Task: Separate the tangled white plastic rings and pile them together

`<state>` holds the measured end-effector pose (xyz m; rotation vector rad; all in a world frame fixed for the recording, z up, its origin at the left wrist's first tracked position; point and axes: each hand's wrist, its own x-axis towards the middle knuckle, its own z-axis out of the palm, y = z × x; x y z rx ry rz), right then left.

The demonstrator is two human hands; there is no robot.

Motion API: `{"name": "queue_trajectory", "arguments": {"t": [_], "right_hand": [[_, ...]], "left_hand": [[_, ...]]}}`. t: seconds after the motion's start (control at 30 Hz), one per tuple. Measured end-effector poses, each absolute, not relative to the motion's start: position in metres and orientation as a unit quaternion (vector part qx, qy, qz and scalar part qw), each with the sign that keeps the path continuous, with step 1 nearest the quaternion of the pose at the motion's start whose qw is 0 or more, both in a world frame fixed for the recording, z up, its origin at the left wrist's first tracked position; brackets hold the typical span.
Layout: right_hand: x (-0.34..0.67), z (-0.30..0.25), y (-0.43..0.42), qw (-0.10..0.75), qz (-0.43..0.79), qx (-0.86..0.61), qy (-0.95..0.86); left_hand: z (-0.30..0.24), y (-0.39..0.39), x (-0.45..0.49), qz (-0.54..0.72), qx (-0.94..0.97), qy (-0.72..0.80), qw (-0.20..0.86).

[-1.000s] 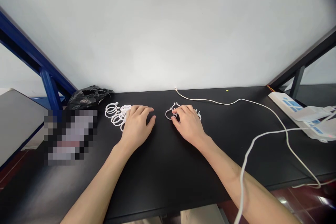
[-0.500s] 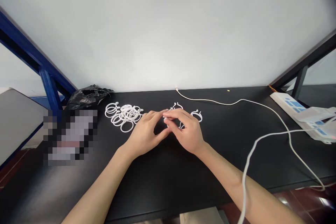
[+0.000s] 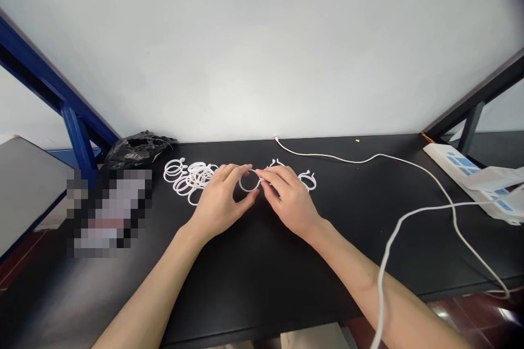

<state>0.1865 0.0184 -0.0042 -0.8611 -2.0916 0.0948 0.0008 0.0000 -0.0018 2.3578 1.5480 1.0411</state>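
Between both hands a white plastic ring [image 3: 245, 190] is held just over the black table [image 3: 262, 272]. My left hand [image 3: 219, 196] has its thumb and forefinger curved about the ring's left side, touching its edge. The fingertips of my right hand [image 3: 290, 196] pinch the ring at its right end, covering the small end piece there. Left of my left hand lies a loose pile of white rings [image 3: 200, 174], several with small knobs. Behind and right of my right hand are other rings [image 3: 314, 181] whose ends stand apart; some are partly hidden by the hand.
A crumpled black plastic bag [image 3: 137, 150] lies at the back left, near a blue metal frame [image 3: 77, 136]. A blurred-out object [image 3: 114, 212] is on the left. A white cable [image 3: 385, 262] crosses my right forearm. A white power strip [image 3: 454, 169] sits far right.
The hands have drawn slightly apart, and the ring between them has come into view as an open circle. The piles on either side look the same.
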Motion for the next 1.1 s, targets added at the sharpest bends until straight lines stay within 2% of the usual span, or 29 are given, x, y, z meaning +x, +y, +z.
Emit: {"name": "queue_trajectory", "arguments": {"t": [0.33,0.67,0.8,0.93,1.1], "right_hand": [[0.184,-0.007,0.017,0.422,0.128,-0.382,-0.812],[0.184,-0.006,0.017,0.417,0.149,-0.389,-0.808],[0.187,-0.006,0.020,0.365,0.099,-0.429,-0.820],[0.191,-0.011,0.026,0.279,0.014,-0.487,-0.828],[0.194,-0.018,0.030,0.246,-0.020,-0.498,-0.831]], "left_hand": [[-0.002,-0.002,0.002,0.348,0.790,0.501,0.065],[-0.003,-0.001,0.005,0.340,0.791,0.505,0.064],[-0.003,0.004,-0.003,0.351,0.756,0.552,-0.006],[-0.008,0.013,-0.028,0.315,0.638,0.693,-0.113],[-0.022,0.021,-0.048,0.233,0.597,0.764,-0.076]]}}
